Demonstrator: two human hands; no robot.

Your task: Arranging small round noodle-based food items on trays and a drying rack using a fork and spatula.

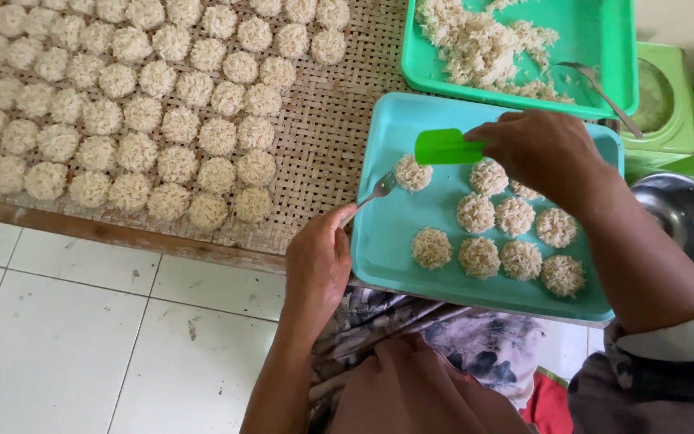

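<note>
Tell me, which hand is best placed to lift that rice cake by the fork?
The left hand: it holds the fork, whose tines touch the rice cake. The right hand grips a green scraper.

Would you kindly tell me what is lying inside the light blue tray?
The light blue tray holds about ten round rice cakes; the right hand covers whatever lies beneath it.

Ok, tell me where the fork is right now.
In the head view, the fork is in the left hand, its tines at the left edge of the turquoise tray, touching a rice cake just below the green scraper.
</note>
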